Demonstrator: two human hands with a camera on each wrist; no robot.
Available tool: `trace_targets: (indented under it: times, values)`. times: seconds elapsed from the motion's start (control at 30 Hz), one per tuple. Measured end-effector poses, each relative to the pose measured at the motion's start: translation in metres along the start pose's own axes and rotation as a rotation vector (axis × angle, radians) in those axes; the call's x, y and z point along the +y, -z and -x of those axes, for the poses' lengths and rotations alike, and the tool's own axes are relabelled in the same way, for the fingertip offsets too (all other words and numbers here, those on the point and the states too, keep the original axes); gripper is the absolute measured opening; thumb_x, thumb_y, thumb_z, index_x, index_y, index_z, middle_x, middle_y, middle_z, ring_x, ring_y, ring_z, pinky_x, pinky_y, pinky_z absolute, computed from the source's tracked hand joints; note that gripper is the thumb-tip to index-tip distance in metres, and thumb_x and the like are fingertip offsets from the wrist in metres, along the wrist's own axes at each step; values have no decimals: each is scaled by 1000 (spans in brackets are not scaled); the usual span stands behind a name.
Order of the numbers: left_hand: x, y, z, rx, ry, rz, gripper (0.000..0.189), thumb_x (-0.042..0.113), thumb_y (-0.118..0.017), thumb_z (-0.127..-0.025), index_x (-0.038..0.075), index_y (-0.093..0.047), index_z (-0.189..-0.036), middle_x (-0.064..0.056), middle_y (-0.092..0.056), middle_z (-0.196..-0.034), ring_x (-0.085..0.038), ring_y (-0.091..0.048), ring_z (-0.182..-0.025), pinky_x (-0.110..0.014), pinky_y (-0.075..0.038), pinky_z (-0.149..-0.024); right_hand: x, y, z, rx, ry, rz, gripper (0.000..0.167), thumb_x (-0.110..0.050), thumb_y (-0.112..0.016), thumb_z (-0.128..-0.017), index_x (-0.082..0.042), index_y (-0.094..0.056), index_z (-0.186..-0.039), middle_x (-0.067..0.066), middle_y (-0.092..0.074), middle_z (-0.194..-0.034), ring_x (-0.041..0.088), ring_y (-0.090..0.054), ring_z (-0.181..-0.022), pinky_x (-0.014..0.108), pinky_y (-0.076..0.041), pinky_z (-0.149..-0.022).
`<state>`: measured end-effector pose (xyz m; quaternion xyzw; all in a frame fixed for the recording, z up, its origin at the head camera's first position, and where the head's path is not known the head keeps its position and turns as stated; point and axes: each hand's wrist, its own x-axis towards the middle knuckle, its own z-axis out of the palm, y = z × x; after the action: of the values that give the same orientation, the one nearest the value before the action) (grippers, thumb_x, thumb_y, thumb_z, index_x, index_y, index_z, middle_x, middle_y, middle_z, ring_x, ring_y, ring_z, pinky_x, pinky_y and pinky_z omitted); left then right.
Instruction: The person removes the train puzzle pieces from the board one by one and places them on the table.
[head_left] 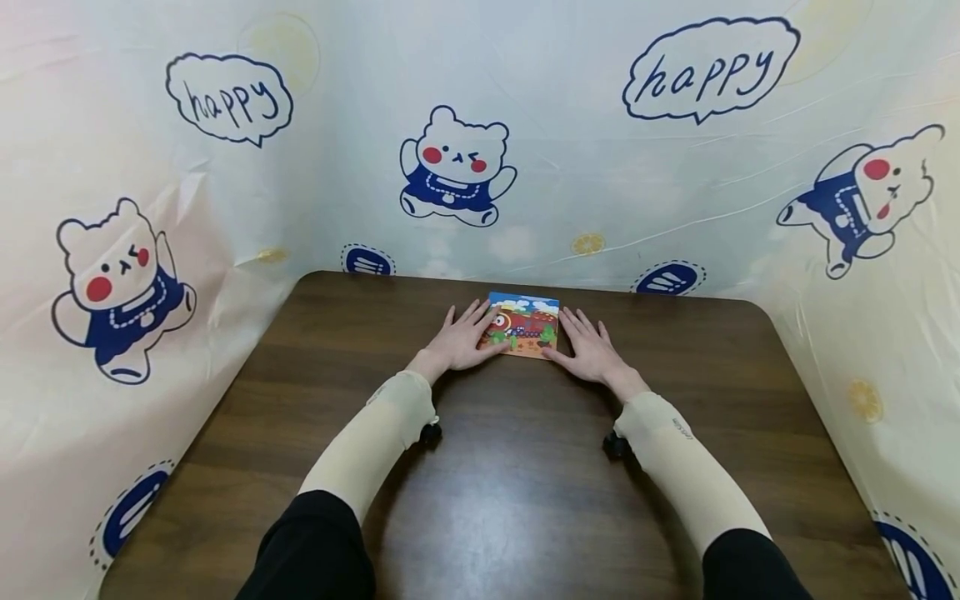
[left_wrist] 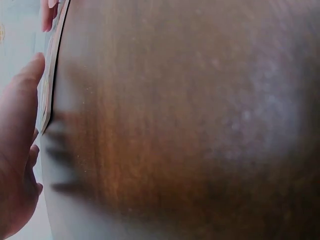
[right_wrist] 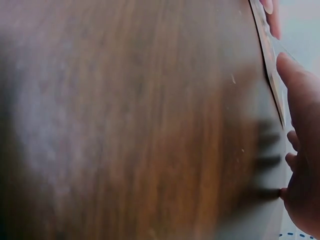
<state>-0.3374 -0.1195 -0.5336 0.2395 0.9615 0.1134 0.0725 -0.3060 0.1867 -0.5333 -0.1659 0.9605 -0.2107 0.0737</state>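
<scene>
A small, thin, square picture book or card (head_left: 522, 327) with a bright cartoon print lies flat near the table's far edge. At its left side my left hand (head_left: 462, 339) rests with straight, spread fingers, the thumb and a fingertip over its edge. On the opposite side is my right hand (head_left: 590, 346), fingers spread, thumb at the near right corner. Both wrist views show the thing's thin edge from the side, with the left thumb (left_wrist: 31, 75) and the right thumb (right_wrist: 292, 75) close to it. Whether it has pages cannot be told.
The dark wooden table (head_left: 480, 467) has rounded far corners. A pale curtain (head_left: 555, 167) printed with bears and "happy" bubbles hangs around its back and sides. Small black devices sit under both wrists, the left one (head_left: 431, 434) and the right one (head_left: 616, 446).
</scene>
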Motion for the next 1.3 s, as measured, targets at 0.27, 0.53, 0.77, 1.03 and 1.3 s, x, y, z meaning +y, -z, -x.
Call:
trace_targets:
  times: [0.27,0.53,0.77,1.03,1.3]
  values:
    - [0,-1,-1,-12,15,-4,92,78,-43,-107,25,-20,-178,-3,-11,-188,-28,-5,-176,-69,-3,-139,-2,-1,1,10,21,3,94,-62,-58,-108,-11,-20,-177,11,-15,-187,41,-8,-174,77,0,-134]
    - [-2,0,2,-25,21,-14,91,79,-42,-106,26,-21,-178,-1,-10,-188,-29,-4,-176,-69,-3,-139,-3,-2,2,-7,31,15,93,-63,-56,-108,-12,-21,-177,9,-15,-187,40,-8,-174,78,1,-134]
    - [-5,3,13,-28,24,-27,90,77,-43,-107,25,-21,-178,-2,-12,-188,-29,-4,-176,-70,-3,-139,-6,-9,1,-17,42,27,94,-67,-54,-108,-14,-20,-178,7,-13,-187,38,-7,-175,77,2,-135]
    - [-8,1,27,-2,24,-19,91,77,-46,-106,24,-24,-177,-3,-15,-187,-30,-6,-176,-70,-3,-139,-14,-13,6,-7,62,33,94,-65,-55,-108,-14,-20,-178,7,-14,-187,39,-8,-175,77,1,-135]
    - [-11,4,43,-16,26,-61,91,76,-48,-106,23,-27,-177,-5,-18,-187,-31,-9,-175,-70,-3,-139,-25,-20,12,-16,92,3,94,-66,-54,-107,-12,-23,-177,9,-16,-187,43,-8,-174,78,1,-134]
